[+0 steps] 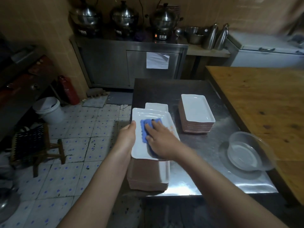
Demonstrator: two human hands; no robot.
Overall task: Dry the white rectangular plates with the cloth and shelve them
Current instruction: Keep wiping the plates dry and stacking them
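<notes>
Our left hand (127,134) curls round the left edge of the white plate (139,116). Our right hand (158,142) presses the blue cloth (144,131) flat on the plate's middle, fingers straight.

A glossy white rectangular plate (139,148) sits face up and askew over a tall stack of like plates (148,178), brownish outside, at the steel table's (205,153) near left corner, with a crumpled blue cloth (144,133) in its well, while a shorter stack (197,112) stands mid-table.
</notes>
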